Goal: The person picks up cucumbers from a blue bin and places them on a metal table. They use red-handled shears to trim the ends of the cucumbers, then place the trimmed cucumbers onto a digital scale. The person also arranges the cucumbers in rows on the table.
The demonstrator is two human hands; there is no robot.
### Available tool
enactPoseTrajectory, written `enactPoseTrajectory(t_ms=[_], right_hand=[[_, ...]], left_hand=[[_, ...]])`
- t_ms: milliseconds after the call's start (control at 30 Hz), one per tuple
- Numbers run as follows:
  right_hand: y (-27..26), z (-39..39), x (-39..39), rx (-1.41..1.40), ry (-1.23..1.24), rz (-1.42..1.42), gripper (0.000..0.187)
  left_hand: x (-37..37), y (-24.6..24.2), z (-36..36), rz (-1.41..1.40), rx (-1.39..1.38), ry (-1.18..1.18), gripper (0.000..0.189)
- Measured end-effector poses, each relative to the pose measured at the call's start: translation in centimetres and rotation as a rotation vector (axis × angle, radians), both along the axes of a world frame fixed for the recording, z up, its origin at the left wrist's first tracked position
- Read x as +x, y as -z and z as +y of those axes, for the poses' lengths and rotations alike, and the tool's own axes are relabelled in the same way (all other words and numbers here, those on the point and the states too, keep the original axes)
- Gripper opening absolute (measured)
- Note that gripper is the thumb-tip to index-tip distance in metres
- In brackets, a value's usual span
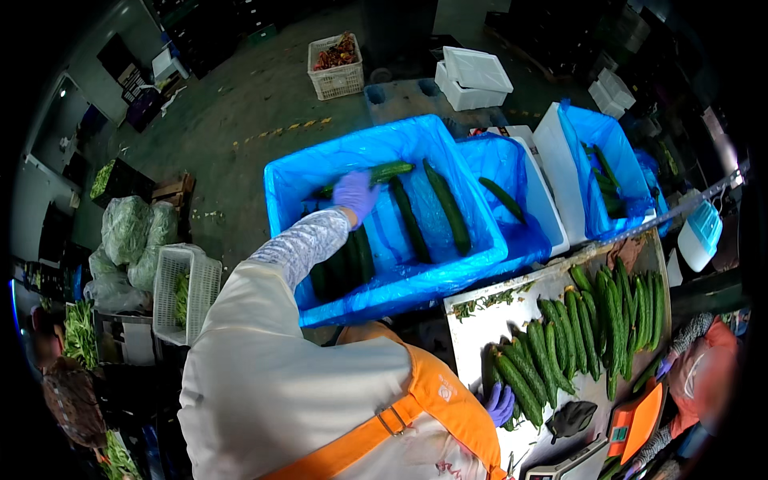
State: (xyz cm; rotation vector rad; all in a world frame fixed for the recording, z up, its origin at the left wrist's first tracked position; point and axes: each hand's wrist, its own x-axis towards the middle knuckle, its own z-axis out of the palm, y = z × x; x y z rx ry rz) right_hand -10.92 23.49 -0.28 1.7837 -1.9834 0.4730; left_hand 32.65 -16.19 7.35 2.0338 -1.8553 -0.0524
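Observation:
My left hand, in a purple glove, reaches into a box lined with blue plastic film. It rests on or grips a cucumber lying crosswise; its fingers are partly blurred. More cucumbers lie in the box, several of them side by side below my forearm. Near the lower edge of the white-topped table, my right hand, also gloved in purple, is beside the nearest of a row of cucumbers. Whether it grips one cannot be told, as the apron hides part of it.
A second blue-lined foam box and a third stand to the right. A dark cloth-like thing and an orange scale are on the table. A co-worker's gloved hand is at far right. A white crate stands left.

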Motion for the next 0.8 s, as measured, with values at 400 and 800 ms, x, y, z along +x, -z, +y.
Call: enactPoseTrajectory(t_ms=[400,800], right_hand=[[-0.1,0.2,0.1,-0.005,0.017,0.030,0.044],[0.2,-1.4,1.4,0.002,-0.050,-0.215,0.049]], left_hand=[[14.6,12.4,-3.6,-0.292,0.896,-0.036,0.031],[34.9,21.4,-6.9,-0.485,1.033,-0.273,0.038]])
